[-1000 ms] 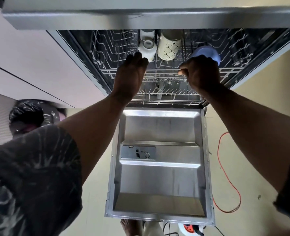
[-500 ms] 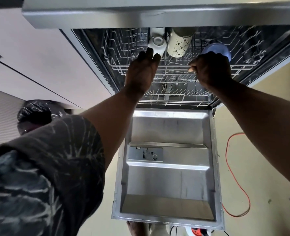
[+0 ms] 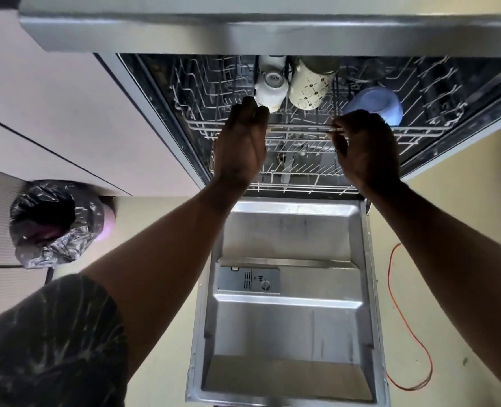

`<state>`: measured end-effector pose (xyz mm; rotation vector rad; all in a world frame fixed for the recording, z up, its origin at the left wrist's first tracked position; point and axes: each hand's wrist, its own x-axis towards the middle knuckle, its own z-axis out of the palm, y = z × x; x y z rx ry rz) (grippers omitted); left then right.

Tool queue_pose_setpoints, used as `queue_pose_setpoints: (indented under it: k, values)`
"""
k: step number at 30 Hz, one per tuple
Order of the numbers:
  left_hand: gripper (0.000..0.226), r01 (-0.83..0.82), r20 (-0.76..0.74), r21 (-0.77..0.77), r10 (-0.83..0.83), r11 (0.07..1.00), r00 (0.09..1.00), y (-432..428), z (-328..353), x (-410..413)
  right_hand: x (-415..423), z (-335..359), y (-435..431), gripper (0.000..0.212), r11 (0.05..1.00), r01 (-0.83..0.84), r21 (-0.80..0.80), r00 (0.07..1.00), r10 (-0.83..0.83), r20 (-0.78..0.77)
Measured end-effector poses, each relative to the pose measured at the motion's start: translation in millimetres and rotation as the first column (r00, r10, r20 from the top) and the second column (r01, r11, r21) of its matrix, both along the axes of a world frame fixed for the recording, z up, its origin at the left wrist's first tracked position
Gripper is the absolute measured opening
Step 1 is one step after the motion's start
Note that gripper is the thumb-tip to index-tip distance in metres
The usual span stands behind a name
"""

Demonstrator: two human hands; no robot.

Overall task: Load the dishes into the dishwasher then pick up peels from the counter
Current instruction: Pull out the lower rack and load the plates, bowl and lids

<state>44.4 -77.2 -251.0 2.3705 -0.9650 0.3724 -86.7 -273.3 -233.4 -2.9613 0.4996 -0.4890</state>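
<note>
Dishwasher: it stands open, and its steel door (image 3: 290,324) lies flat, toward the person.
Upper rack (image 3: 419,131): a wire basket, its front rail runs across between the two hands.
Left hand (image 3: 240,142): the fingers are straight and close together. They lie over the front rail of the upper rack and do not curl around anything. The fingertips are just beside the white cup.
Right hand (image 3: 366,148): the fingers are curled at the front rail of the upper rack and they hold it. The blue bowl is just behind this hand.
White cup (image 3: 271,89): it lies in the upper rack, with its base turned to the camera.
Patterned mug (image 3: 309,86): cream colour with small dark marks, just to the right of the white cup in the same rack, tilted.
Blue bowl (image 3: 375,101): in the upper rack, to the right of the mug, lying on its side.
Lower rack (image 3: 302,173): a white wire basket under the upper one. What is inside it is too small to tell.
Detergent dispenser (image 3: 249,279): a grey panel on the inner side of the door.
Rubbish bin (image 3: 52,221): lined with a black bag, on the floor to the left.
Orange cable (image 3: 405,318): it lies in a loop on the floor, to the right of the door.
</note>
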Motion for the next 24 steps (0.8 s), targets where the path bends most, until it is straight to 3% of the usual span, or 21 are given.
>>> queue_pose_setpoints:
  k: [4, 6, 9, 12, 19, 24]
  values:
    - [0.032, 0.093, 0.074, 0.025, -0.095, 0.995, 0.993, 15, -7, -19, -27, -21, 20, 0.054, 0.999, -0.029, 0.02, 0.993, 0.026, 0.113]
    - [0.031, 0.155, 0.107, 0.053, -0.16, 0.986, 0.981, 25, -29, -30, -41, -39, 35, 0.056, 0.997, -0.078, 0.026, 0.987, 0.073, 0.142]
    - [0.03, 0.267, 0.06, 0.221, -0.286, 0.938, 0.956, 30, -67, -41, -47, -76, 42, 0.051, 0.984, -0.168, 0.059, 0.985, 0.165, 0.043]
    - [0.035, 0.321, -0.017, 0.346, -0.336, 0.882, 0.942, 24, -103, -40, -34, -121, 32, 0.054, 0.985, -0.128, 0.119, 0.986, 0.14, -0.094]
    - [0.074, 0.238, -0.245, 0.497, -0.128, 0.835, 0.961, -20, -156, -13, 18, -181, 1, 0.069, 0.994, -0.096, 0.055, 0.942, 0.109, -0.318]
    - [0.091, 0.285, -0.384, 0.576, -0.054, 0.766, 0.922, -28, -179, -17, 17, -212, -1, 0.067, 0.987, -0.052, 0.155, 0.872, 0.121, -0.474]
